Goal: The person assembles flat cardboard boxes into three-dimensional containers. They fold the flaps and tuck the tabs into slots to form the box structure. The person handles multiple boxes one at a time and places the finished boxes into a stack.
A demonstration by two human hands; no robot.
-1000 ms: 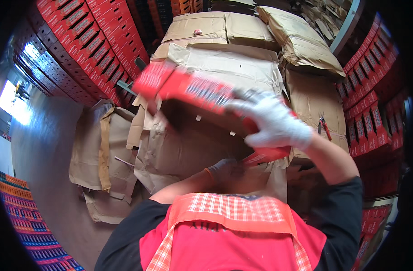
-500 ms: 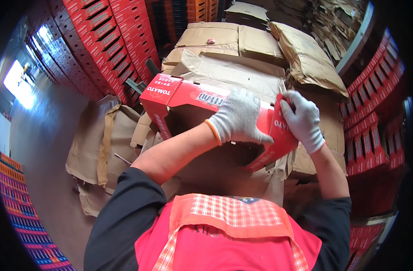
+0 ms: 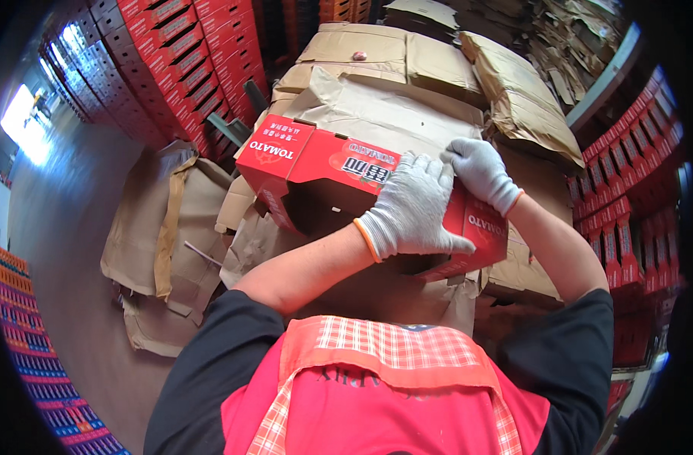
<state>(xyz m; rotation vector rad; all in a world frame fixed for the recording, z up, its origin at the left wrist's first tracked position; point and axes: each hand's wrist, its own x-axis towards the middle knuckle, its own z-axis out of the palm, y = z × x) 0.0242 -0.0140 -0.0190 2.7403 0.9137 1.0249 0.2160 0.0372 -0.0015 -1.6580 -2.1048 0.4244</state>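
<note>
While your gloved left hand (image 3: 411, 208) lies flat, fingers spread, on the red carton (image 3: 323, 171) held over the brown cardboard heap (image 3: 377, 114), your right hand (image 3: 479, 171) curls over its far edge; press evenly so the fold stays square.

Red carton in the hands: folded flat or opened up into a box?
Opened up. The red carton shows a top face, side panels and a dark hollow underneath. The left hand and right hand press on its right end.
</note>
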